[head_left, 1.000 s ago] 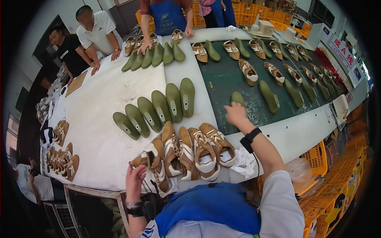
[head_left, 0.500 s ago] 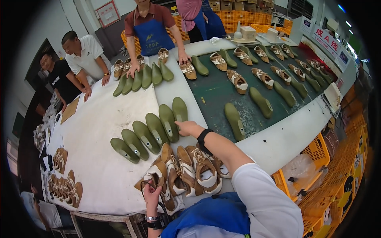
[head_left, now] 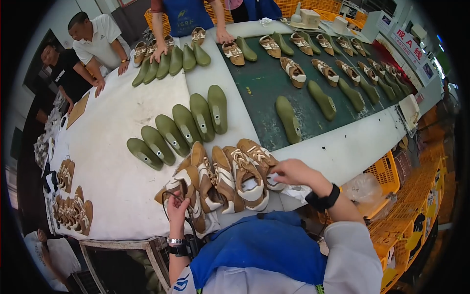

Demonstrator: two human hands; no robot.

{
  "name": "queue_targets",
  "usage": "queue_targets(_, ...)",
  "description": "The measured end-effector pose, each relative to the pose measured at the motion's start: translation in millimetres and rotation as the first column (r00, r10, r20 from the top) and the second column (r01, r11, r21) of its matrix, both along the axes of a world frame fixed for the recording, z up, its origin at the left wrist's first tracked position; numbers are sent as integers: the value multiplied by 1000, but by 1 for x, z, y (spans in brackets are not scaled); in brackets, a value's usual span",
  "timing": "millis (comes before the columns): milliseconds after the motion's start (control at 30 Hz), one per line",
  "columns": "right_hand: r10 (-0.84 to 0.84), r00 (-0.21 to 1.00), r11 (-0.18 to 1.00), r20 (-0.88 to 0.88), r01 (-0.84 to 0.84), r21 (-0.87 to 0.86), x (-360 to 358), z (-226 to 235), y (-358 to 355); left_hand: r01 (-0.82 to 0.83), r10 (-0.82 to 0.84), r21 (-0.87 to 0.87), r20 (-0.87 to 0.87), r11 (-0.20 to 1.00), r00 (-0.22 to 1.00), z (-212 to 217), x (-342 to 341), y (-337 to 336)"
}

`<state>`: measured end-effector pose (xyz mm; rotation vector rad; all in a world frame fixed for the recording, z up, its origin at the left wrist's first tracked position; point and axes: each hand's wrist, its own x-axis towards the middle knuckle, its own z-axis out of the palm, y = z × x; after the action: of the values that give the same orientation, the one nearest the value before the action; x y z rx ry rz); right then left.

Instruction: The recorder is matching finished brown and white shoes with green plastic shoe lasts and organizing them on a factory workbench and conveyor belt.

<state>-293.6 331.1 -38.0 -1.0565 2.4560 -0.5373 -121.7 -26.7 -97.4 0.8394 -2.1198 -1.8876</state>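
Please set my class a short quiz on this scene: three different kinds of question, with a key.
1. Count: how many green foot moulds form the row just beyond the near shoes?
2. True or false: the left hand is resting on the green mat.
3. Choose: which of the near shoes is the right hand closest to? A leftmost; B middle; C rightmost.

Key: 1. Six. 2. False; it is by the near shoes' left end. 3. C, the rightmost shoe.

The light is even and bright on the white table, and shadows around the shoes are soft. Small lamps shine at the upper right. Toward the black edge, the crates bend and look blurred.
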Motion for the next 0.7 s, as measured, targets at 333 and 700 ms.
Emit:
queue_targets(333, -186, 971, 983, -150, 184, -26, 63, -61, 11, 14, -14, 23, 3, 1000, 1000, -9, 9, -6)
queue_targets(700, -545, 793, 810, -273, 414, -415, -1, -21, 15, -3, 4, 16, -50, 1000, 999, -20, 4, -7)
